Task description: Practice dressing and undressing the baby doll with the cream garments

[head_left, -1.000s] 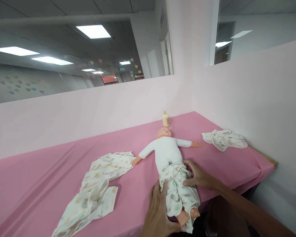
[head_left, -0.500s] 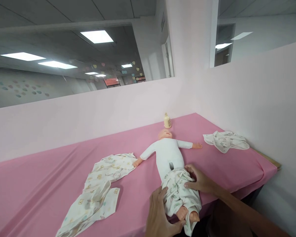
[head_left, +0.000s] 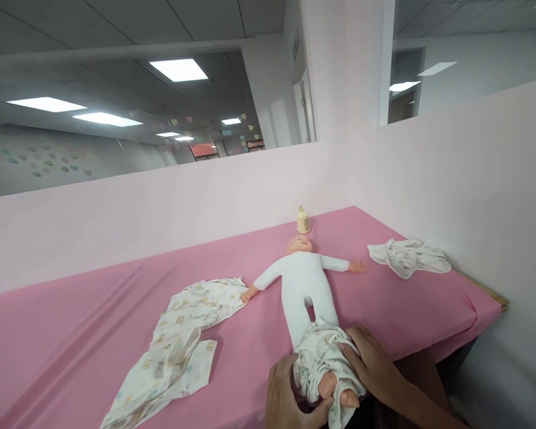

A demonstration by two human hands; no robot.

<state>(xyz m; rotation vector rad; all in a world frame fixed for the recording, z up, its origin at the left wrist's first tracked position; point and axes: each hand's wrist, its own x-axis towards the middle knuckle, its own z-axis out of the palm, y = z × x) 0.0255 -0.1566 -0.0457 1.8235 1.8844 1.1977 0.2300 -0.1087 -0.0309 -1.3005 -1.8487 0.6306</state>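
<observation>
A baby doll [head_left: 307, 281] in a white bodysuit lies on its back on the pink table cover [head_left: 84, 333], head away from me. Printed white trousers [head_left: 319, 357] are bunched low around its lower legs, the feet poking out. My left hand [head_left: 286, 396] grips the trousers' left side at the table's near edge. My right hand [head_left: 371, 364] holds their right side, fingers curled into the cloth.
A printed blanket [head_left: 176, 345] lies crumpled left of the doll. A small cream bottle [head_left: 302, 219] stands behind the doll's head by the pink partition. Another crumpled printed garment [head_left: 406, 257] lies at the right, near the side wall.
Both hands have drawn the trousers down from the doll's waist to its lower legs, baring the white bodysuit's legs. The hands moved toward me.
</observation>
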